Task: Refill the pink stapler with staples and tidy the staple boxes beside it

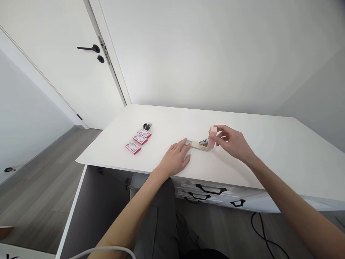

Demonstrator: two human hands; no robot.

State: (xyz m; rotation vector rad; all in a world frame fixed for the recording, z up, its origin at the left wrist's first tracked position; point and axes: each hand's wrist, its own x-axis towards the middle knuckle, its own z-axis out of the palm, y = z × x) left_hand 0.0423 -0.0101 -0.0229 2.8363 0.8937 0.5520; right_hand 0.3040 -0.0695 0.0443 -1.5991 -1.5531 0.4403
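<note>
A stapler with a cream base (198, 145) lies on the white tabletop, its pink top cover (212, 137) swung up at the right end. Between base and cover, the metal staple channel (203, 141) tilts upward. My left hand (175, 157) rests on the table, its fingers gripping the left end of the base near the metal plate. My right hand (233, 142) pinches the raised pink cover between thumb and fingers. Whether staples sit in the channel is too small to tell.
Three red-and-white boxes (140, 139) lie in a row at the left of the tabletop (253, 151). Just behind them is a small black object (147, 126). Drawers with black handles (211, 189) are below the front edge. A black cable (263, 230) lies on the floor.
</note>
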